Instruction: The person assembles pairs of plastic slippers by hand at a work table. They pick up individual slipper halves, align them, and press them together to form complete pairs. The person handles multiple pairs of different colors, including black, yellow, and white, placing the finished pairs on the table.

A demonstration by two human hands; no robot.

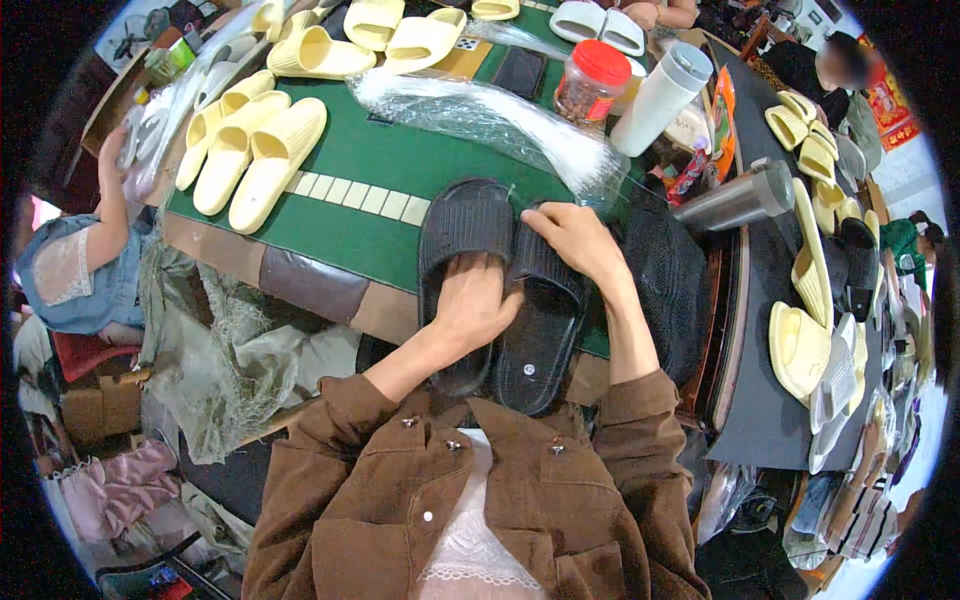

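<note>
A pair of black slide slippers lies side by side at the table's near edge, toes pointing away from me. The fingers of my left hand [468, 306] reach under the ribbed strap of the left black slipper [463, 222], their tips hidden; the thumb points toward the other slipper. Over the strap and outer side of the right black slipper [533, 362], my right hand [576, 238] is closed, fingertips at its toe end. A small round sticker shows on that slipper's heel. Beyond them, clear plastic wrap [480, 115] stretches across the green table mat [370, 160].
Cream slippers [277, 165] stand at the table's left and far side. A red-lidded jar [590, 80], a white bottle [662, 98] and a steel tumbler [735, 195] stand at right. More slippers [800, 345] lie on a dark side table. Another person's arm [112, 200] is at left.
</note>
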